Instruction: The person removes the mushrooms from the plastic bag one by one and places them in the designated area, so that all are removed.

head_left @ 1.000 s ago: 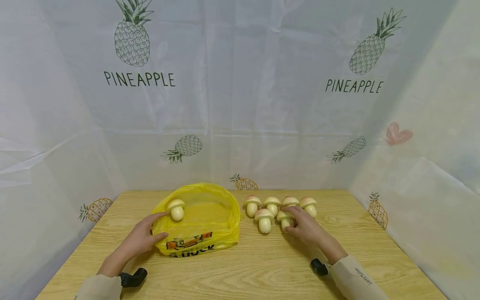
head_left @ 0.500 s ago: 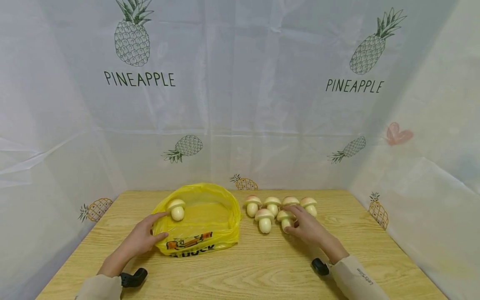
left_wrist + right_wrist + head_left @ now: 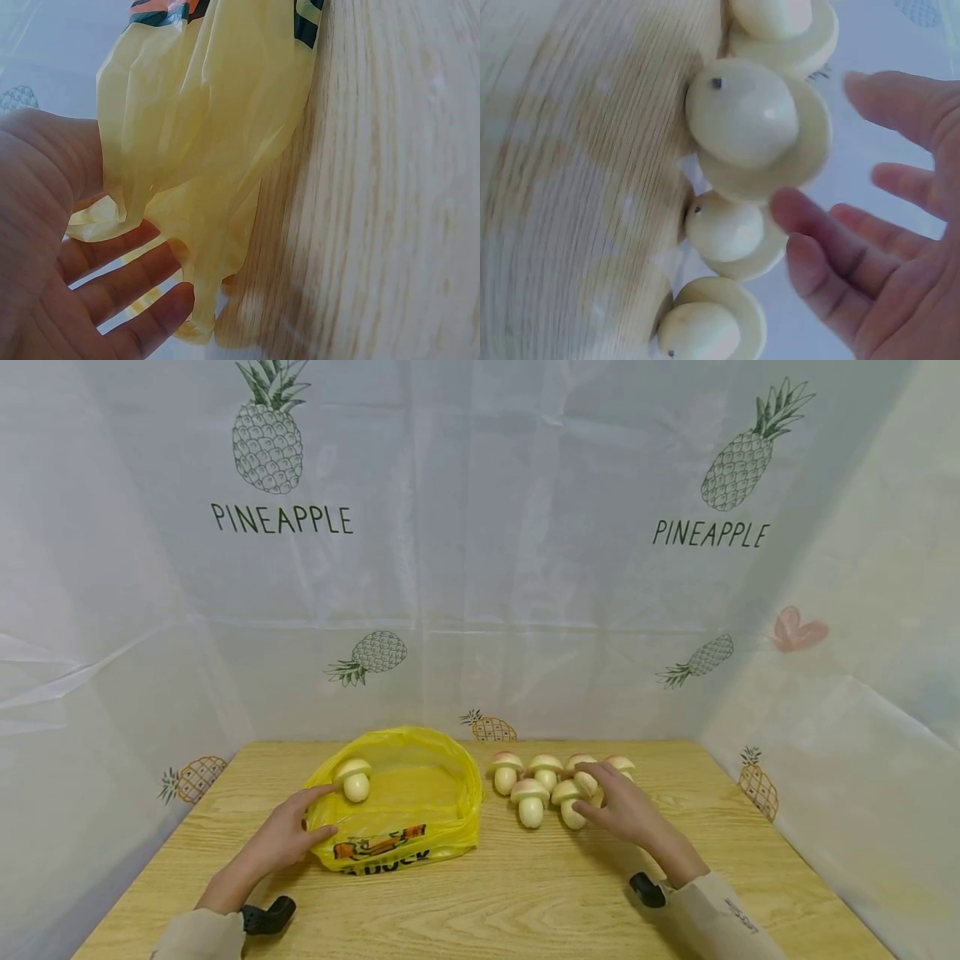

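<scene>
Several toy mushrooms with pale stems and pinkish caps stand grouped on the table, right of the bag. Over the group's right side hovers my right hand (image 3: 626, 810), fingers spread; the nearest is the front mushroom (image 3: 572, 806). In the right wrist view a gap separates the thumb from that mushroom (image 3: 742, 112), and nothing is held. A yellow plastic bag (image 3: 450, 831) lies with its mouth wide, one mushroom (image 3: 356, 781) at its left inside. My left hand (image 3: 281, 835) touches the bag's left rim with relaxed fingers. The plastic (image 3: 202, 97) hides part of the left thumb.
The wooden table (image 3: 517, 902) carries the bag and mushrooms. Pineapple-printed white sheeting (image 3: 480, 568) rises behind the table and at both sides. Each wrist wears a black camera, such as the left one (image 3: 268, 916).
My right hand has shifted slightly right, its fingers spreading away from the front right mushroom. That mushroom stays on the table. The left hand and bag keep their places.
</scene>
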Demonstrator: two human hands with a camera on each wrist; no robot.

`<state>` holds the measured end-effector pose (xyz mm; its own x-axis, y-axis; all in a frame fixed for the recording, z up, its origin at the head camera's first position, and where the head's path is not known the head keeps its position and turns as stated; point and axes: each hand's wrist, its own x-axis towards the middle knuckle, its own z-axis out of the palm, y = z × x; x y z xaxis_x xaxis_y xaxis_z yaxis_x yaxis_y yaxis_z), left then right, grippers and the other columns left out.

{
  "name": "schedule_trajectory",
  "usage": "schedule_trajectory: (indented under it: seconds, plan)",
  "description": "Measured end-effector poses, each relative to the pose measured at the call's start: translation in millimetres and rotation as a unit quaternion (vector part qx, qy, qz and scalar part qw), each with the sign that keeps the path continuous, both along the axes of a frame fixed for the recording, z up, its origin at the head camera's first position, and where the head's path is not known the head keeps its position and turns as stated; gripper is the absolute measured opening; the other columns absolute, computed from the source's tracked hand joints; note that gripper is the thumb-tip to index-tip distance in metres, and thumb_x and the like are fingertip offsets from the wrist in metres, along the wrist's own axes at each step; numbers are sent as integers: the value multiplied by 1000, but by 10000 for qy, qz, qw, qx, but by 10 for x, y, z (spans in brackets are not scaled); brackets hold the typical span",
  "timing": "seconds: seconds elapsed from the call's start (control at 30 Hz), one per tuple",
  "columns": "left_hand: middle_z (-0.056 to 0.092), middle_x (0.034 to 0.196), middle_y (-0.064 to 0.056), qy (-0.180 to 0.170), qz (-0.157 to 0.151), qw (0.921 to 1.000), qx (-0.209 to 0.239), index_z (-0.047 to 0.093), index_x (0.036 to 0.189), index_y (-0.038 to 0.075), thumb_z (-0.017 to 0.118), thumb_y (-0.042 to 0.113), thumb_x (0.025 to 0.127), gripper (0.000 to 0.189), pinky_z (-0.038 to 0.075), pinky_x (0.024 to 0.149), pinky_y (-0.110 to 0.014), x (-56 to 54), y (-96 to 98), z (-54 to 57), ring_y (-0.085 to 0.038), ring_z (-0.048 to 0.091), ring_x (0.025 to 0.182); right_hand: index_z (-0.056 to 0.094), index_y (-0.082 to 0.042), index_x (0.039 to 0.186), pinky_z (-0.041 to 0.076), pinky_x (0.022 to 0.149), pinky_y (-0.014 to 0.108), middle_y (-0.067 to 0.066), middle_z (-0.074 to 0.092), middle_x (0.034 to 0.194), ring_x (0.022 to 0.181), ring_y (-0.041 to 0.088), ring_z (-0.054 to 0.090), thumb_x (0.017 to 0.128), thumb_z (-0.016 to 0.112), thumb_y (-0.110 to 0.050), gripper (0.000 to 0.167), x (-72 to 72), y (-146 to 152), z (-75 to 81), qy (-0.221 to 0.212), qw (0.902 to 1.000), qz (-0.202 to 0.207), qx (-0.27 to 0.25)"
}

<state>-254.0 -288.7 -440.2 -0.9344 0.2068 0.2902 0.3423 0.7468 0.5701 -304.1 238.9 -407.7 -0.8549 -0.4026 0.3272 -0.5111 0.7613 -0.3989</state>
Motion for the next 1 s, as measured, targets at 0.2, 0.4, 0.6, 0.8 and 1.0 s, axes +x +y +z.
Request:
schedule_trajectory:
  seconds: [0.2, 0.4, 0.6, 0.8, 1.0]
  plan:
    - [46, 138, -24, -36, 25, 10000, -16, 45, 141, 3, 71, 17, 88, 61, 41, 92, -62, 11, -4, 10, -48, 40, 126, 49, -18, 138, 43, 52, 22, 7, 52, 131, 58, -1, 48, 89, 70, -32, 56, 58, -83, 31, 636, 9978, 96, -133]
    - [46, 138, -24, -30, 39, 10000, -43, 45, 141, 3, 71, 16, 87, 61, 41, 92, -62, 20, -1, 18, -48, 40, 125, 53, -14, 134, 41, 50, 21, 6, 54, 129, 59, -4, 47, 88, 71, -27, 51, 101, -167, 46, 990, 9946, 245, -166]
    - [46, 138, -24, -101, 20, 9999, -68, 45, 141, 4, 71, 19, 88, 61, 43, 90, -61, 26, 1, 53, -48, 42, 124, 57, -15, 128, 43, 51, 20, 6, 57, 125, 62, -2, 48, 87, 72, -21, 44, 132, -279, 32, 1058, 9928, 511, -235]
    - [46, 137, -25, -91, 14, 9999, -71, 45, 141, 3, 71, 17, 88, 60, 44, 89, -61, 43, 16, 82, -48, 42, 123, 57, -11, 128, 42, 50, 19, 6, 59, 118, 64, -3, 49, 85, 74, -18, 46, 134, -442, 75, 1361, 9873, 781, -260]
    - [45, 138, -24, -62, 29, 10000, -8, 45, 141, 4, 71, 17, 88, 61, 42, 91, -62, 46, 35, 71, -48, 41, 125, 57, -15, 129, 43, 50, 18, 2, 59, 119, 63, -2, 49, 89, 70, -25, 43, 105, -708, 160, 1318, 9849, 1100, -221]
